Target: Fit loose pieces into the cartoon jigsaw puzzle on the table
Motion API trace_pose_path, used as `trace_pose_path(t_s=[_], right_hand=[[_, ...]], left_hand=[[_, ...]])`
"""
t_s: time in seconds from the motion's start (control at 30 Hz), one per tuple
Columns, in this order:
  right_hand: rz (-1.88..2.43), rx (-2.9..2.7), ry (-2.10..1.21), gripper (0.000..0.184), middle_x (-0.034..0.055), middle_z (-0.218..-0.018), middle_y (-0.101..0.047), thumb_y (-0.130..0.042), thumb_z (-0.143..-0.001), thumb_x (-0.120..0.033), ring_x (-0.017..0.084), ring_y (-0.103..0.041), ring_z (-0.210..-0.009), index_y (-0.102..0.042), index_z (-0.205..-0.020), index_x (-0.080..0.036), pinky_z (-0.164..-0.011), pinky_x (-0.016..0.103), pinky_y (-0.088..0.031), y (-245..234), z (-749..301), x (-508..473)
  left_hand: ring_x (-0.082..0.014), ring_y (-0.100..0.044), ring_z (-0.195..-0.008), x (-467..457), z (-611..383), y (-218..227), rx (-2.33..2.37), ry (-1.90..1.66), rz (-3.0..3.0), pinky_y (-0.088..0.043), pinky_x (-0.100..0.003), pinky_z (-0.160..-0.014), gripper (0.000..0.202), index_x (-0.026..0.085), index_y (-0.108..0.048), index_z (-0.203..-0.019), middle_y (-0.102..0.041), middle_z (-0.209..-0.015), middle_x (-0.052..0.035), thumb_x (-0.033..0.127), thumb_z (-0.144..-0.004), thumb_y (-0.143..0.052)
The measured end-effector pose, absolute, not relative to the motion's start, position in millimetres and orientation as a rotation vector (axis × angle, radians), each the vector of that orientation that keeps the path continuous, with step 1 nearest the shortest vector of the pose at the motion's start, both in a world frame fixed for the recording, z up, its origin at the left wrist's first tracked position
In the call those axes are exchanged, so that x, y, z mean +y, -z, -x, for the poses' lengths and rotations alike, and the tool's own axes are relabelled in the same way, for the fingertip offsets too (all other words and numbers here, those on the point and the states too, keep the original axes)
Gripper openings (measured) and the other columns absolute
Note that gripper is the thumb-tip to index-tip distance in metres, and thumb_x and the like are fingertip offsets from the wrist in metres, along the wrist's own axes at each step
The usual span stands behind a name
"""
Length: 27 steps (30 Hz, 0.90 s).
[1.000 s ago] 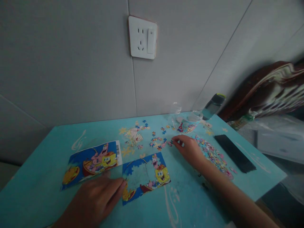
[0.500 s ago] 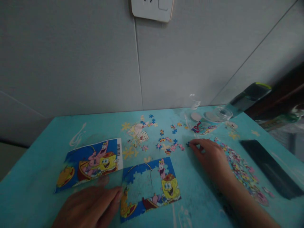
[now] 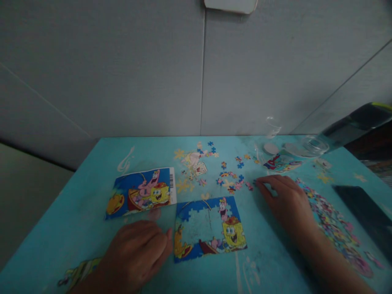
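Observation:
A partly assembled jigsaw puzzle [image 3: 231,234] lies on the table, its blue-edged border joined around an open middle. My left hand [image 3: 137,249] rests beside the puzzle's left edge with fingers curled in, and I see nothing in it. To the right, my right hand [image 3: 283,194] pinches a small dark blue puzzle piece [image 3: 255,181] between thumb and forefinger, at the table surface. Left of those fingertips lie several loose puzzle pieces [image 3: 239,182]. The picture packet [image 3: 143,190], showing the same cartoon scene, lies behind my left hand.
A long heap of mixed pieces [image 3: 333,224] spreads right of my right forearm, beside a dark flat slab [image 3: 367,212]. Toward the back right are a clear container [image 3: 315,145], a round white disc [image 3: 271,148] and a dark bottle-like object [image 3: 358,122]. A wall [image 3: 147,81] closes the back.
The view has swung left, so the tabletop things appear farther right. My left hand has drawn in its fingers and sits slightly off the puzzle's edge. My right hand stays near the loose pieces.

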State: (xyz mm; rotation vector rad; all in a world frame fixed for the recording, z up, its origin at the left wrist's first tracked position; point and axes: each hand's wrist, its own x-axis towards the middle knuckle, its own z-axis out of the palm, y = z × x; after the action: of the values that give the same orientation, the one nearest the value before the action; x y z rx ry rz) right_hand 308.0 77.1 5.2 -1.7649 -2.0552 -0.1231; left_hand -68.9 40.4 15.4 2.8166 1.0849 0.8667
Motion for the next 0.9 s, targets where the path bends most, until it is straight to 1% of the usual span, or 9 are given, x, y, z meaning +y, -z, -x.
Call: trace_pose_path(t_s=[0.1,0.17,0.3,0.53,0.77,0.9], right_hand=[[1.743,-2.057,0.123,0.018,0.0068,-0.095,-0.074,-0.057,-0.096,-0.032,0.027,-0.066,-0.088,-0.071,-0.099,-0.022,-0.084,0.042,-0.050,-6,-306,75],[1.733,-2.061,0.122,0.018,0.0063,-0.093,-0.074,-0.058,-0.096,-0.033,0.026,-0.066,-0.085,-0.071,-0.099,-0.022,-0.083,0.042,-0.050,-6,-306,75],[1.708,-2.051,0.126,0.018,0.0057,-0.091,-0.074,-0.058,-0.095,-0.033,0.025,-0.065,-0.083,-0.072,-0.098,-0.022,-0.082,0.041,-0.051,-5,-306,76],[1.720,-2.040,0.087,0.017,0.0057,-0.093,-0.074,-0.058,-0.095,-0.032,0.026,-0.066,-0.085,-0.072,-0.099,-0.023,-0.081,0.042,-0.051,-7,-305,75],[1.702,-2.017,0.072,0.019,0.0065,-0.092,-0.074,-0.057,-0.095,-0.033,0.025,-0.067,-0.084,-0.072,-0.097,-0.022,-0.081,0.041,-0.052,-9,-303,73],[1.705,-2.004,-0.032,0.020,0.0066,-0.095,-0.075,-0.058,-0.094,-0.033,0.024,-0.069,-0.084,-0.073,-0.098,-0.022,-0.080,0.039,-0.053,-6,-302,72]], left_hand=[[-0.0086,-0.044,-0.048,41,70,-16,1.091,-0.853,-2.802,-0.038,-0.029,-0.048,0.039,0.019,-0.046,-0.060,-0.046,-0.054,0.0049,0.011,-0.096,-0.055],[-0.0075,-0.042,-0.047,42,71,-15,1.102,-0.877,-2.782,-0.037,-0.028,-0.048,0.040,0.019,-0.043,-0.059,-0.043,-0.053,0.0057,0.011,-0.096,-0.057],[-0.0066,-0.041,-0.047,43,70,-14,1.116,-0.909,-2.777,-0.038,-0.026,-0.050,0.040,0.019,-0.041,-0.061,-0.040,-0.054,0.0063,0.013,-0.098,-0.056],[-0.0074,-0.038,-0.049,42,74,-7,1.147,-0.932,-2.765,-0.032,-0.029,-0.050,0.040,0.019,-0.039,-0.062,-0.038,-0.056,0.0064,0.011,-0.096,-0.058],[-0.0073,-0.035,-0.048,43,75,-7,1.135,-0.857,-2.773,-0.029,-0.030,-0.050,0.039,0.019,-0.043,-0.061,-0.038,-0.055,0.0066,0.011,-0.096,-0.057],[-0.0080,-0.036,-0.048,44,73,-10,1.078,-0.850,-2.828,-0.030,-0.030,-0.050,0.039,0.018,-0.045,-0.060,-0.039,-0.053,0.0062,0.012,-0.097,-0.055]])
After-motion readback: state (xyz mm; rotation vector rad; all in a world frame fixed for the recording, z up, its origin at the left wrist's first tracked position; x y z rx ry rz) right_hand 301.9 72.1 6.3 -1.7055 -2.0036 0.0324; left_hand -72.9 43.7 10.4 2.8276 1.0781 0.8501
